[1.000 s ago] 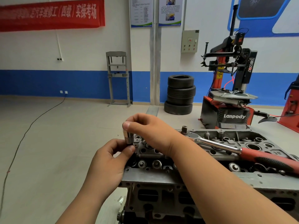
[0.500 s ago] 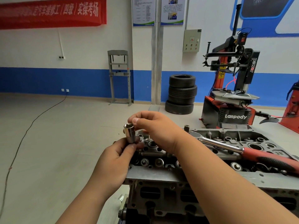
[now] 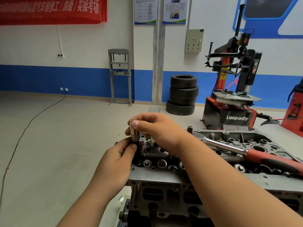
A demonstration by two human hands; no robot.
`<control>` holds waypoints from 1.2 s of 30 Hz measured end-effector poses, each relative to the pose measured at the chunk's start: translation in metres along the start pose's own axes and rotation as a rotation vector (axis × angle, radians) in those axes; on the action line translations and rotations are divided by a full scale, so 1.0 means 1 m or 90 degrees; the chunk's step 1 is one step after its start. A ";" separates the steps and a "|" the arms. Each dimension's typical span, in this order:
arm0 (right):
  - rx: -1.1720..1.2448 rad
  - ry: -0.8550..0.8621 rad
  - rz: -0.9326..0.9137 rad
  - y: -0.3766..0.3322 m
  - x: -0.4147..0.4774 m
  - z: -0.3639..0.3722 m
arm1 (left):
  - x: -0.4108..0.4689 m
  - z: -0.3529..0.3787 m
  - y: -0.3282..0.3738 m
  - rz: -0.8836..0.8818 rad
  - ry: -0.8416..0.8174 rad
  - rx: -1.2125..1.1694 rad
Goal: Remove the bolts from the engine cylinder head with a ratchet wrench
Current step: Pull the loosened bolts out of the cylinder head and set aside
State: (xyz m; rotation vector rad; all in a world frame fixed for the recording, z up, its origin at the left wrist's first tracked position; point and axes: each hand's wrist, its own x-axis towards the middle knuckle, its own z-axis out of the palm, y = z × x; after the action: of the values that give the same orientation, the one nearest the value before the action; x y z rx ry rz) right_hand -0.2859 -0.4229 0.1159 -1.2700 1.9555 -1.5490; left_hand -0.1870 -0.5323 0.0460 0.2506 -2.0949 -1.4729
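At the middle of the frame both hands meet over the left end of the cylinder head (image 3: 155, 176), a grey cast-metal block filling the lower centre and lower right, its top crowded with round bores, shiny valve seats and small bolt holes, its near side showing dark rectangular ports. The right hand (image 3: 157, 128) pinches a short, bright steel socket (image 3: 134, 133) at its upper end between thumb and curled fingers, holding it upright. Just beneath the socket sits a dark stem (image 3: 136, 152); the left hand (image 3: 116, 163) grips it from the lower left, the thumb pressed against it, and whether it is a bolt cannot be told. The ratchet wrench (image 3: 229, 147) lies untouched across the top of the cylinder head to the right, its polished chrome shaft running from a small head with an upright drive stub down into a red-and-black handle at the right edge. Behind, on the pale floor, stand a stack of tyres (image 3: 182, 94) at centre and a red and black tyre changer (image 3: 236, 115) at right; a red banner (image 3: 49, 10) hangs at upper left.
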 end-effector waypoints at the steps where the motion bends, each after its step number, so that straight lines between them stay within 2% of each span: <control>1: 0.014 -0.010 0.007 0.000 0.000 0.000 | 0.000 0.000 0.000 0.007 -0.008 -0.001; 6: 0.084 -0.041 0.025 0.003 0.002 0.003 | 0.001 0.000 -0.001 0.027 0.020 -0.032; 12: -0.092 0.024 0.005 0.003 0.003 0.004 | 0.003 0.001 -0.001 0.026 0.070 -0.034; 15: -0.090 0.034 -0.025 0.002 0.002 0.004 | 0.001 0.002 0.000 0.030 0.077 -0.018; 18: -0.087 0.035 -0.028 0.001 0.002 0.002 | 0.000 0.003 0.002 0.042 0.048 -0.002; 22: -0.016 -0.012 0.009 0.000 -0.001 0.004 | 0.000 0.004 -0.001 0.036 0.007 -0.052; 27: -0.004 0.009 0.033 0.000 0.000 0.008 | 0.000 0.004 -0.001 0.037 0.022 -0.088; 30: -0.078 0.019 0.009 0.000 0.000 0.008 | 0.002 0.004 -0.001 0.034 0.061 -0.086; 32: -0.074 0.026 -0.009 0.000 0.001 0.007 | 0.005 0.002 -0.001 0.041 0.069 -0.053; 36: -0.014 0.045 -0.035 0.001 0.002 0.003 | 0.022 -0.008 0.003 0.043 -0.017 -0.033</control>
State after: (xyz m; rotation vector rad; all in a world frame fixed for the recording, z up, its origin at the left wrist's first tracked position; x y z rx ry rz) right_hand -0.2857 -0.4265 0.1145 -1.3057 2.0020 -1.6228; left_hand -0.2003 -0.5480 0.0586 0.1389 -2.0626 -1.4953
